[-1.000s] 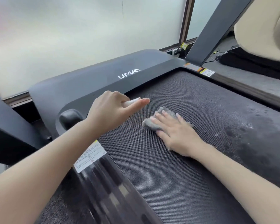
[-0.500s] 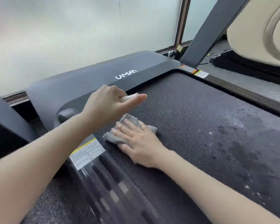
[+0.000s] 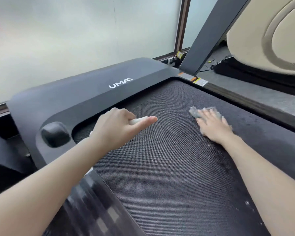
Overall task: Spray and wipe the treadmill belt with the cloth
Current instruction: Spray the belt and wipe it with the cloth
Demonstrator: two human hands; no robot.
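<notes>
Obs: the right hand (image 3: 211,127) lies flat, fingers straight and spread, palm pressing the grey cloth (image 3: 193,111) onto the belt (image 3: 160,176). The cloth is bunched under the fingers on the far right part of the belt, near the motor cover (image 3: 75,103). Only its fringe shows round the hand.

The left hand (image 3: 117,129) hovers over the far left part of the belt, fingers curled round a small white object (image 3: 138,120), thumb stretched along it. It is probably the sprayer, but too little shows to confirm.

Step in hand, my judgement: wiping, not spraying. A dark damp patch (image 3: 255,147) with pale flecks runs down the right side of the belt, nearer me than the cloth. The centre and left look dry and even.

To do it well I would:
- hold the palm flat for even pressure
- sweep in overlapping passes across the full width
- work through the damp patch before it dries
- turn the cloth to a clean face once it loads up
- watch the gap where the belt runs under the cover — the fringe could snag

Writing: the white logo (image 3: 120,83) on the cover reads UMA plus a stylised last letter, likely Y. Orange and yellow stickers (image 3: 197,81) sit at the far right corner — print too small to read.
</notes>
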